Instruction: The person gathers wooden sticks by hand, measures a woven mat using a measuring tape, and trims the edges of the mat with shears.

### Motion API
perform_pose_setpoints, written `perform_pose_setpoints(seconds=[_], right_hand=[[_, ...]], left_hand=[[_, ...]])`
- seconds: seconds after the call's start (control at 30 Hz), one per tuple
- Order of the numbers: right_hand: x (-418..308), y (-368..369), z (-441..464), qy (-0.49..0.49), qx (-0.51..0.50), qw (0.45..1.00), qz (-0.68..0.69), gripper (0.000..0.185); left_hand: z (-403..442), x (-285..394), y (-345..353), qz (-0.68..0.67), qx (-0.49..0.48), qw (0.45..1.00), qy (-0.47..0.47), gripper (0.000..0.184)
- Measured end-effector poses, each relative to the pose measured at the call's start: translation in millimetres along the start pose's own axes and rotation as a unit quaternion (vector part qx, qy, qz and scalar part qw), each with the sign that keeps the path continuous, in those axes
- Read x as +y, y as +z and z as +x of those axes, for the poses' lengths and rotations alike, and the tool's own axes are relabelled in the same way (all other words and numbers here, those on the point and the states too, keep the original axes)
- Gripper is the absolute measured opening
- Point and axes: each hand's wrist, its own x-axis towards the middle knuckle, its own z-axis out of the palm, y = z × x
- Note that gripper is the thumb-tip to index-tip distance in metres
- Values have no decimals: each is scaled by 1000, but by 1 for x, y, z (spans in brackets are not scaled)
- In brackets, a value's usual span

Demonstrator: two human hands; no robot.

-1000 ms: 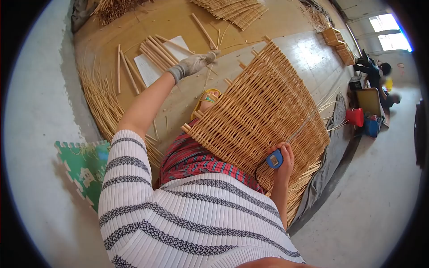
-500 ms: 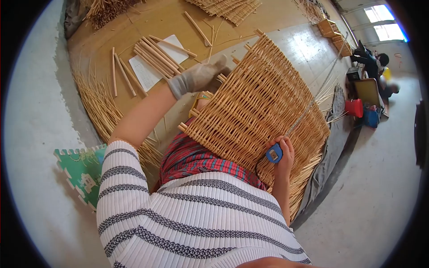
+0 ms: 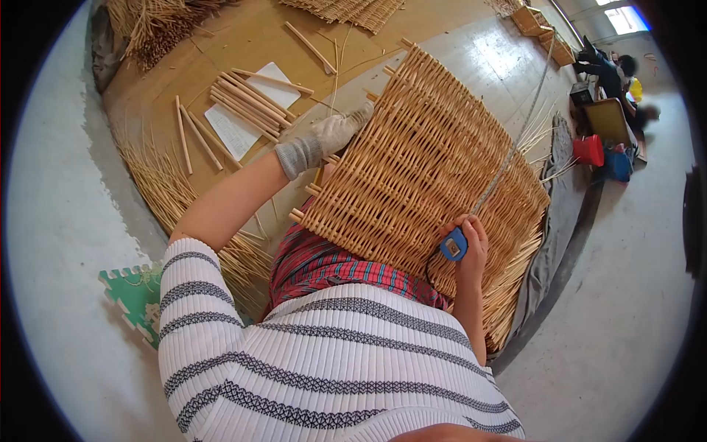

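A woven wicker panel (image 3: 420,166) with stake ends sticking out along its left edge rests slanted over my lap. My left hand (image 3: 335,136), in a pale work glove, is at that edge, its fingers closed on the rim and partly hidden behind it. Bare, my right hand (image 3: 473,239) holds a blue tape measure (image 3: 454,244) near the panel's lower right part. From its case the metal tape blade (image 3: 508,158) runs out across the panel and past its far side.
Several peeled sticks (image 3: 247,103) lie on paper sheets (image 3: 232,131) at the left. Loose wicker rods (image 3: 166,173) are on the floor beside me. Farther off are a red bucket (image 3: 588,150), wooden boxes (image 3: 541,33) and people (image 3: 615,77).
My left hand has moved down and closed at the panel's left edge, where its fingers were stretched out before. The right hand still holds the tape measure; the view has shifted slightly.
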Motion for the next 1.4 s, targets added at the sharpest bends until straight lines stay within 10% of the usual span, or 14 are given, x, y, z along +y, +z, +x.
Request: perform_pose_setpoints(seconds=[0.13,0.57,0.63,0.8,1.13,1.27,1.33,1.4], right_hand=[[5,-2,1,-13,6,1000,2,15],[7,-2,1,-34,-6,999,11,17],[8,-4,-1,-32,-9,999,6,18],[9,-3,1,-40,-18,999,14,18],[14,-6,1,-53,-19,998,2,18],[13,-4,0,-37,-23,999,2,17],[9,-2,-3,-36,-12,999,-11,17],[11,-3,-4,-42,-23,999,-6,18]], left_hand=[[-4,-10,7,42,38,992,114,91],[21,-22,-2,-30,6,999,16,93],[27,7,-13,-480,-54,874,-48,100],[46,47,-28,-44,61,991,-106,116],[53,21,-12,-8,101,993,66,95],[44,26,-17,11,71,997,-26,83],[14,35,-16,-327,21,943,-49,81],[-16,0,-15,-220,31,975,27,85]])
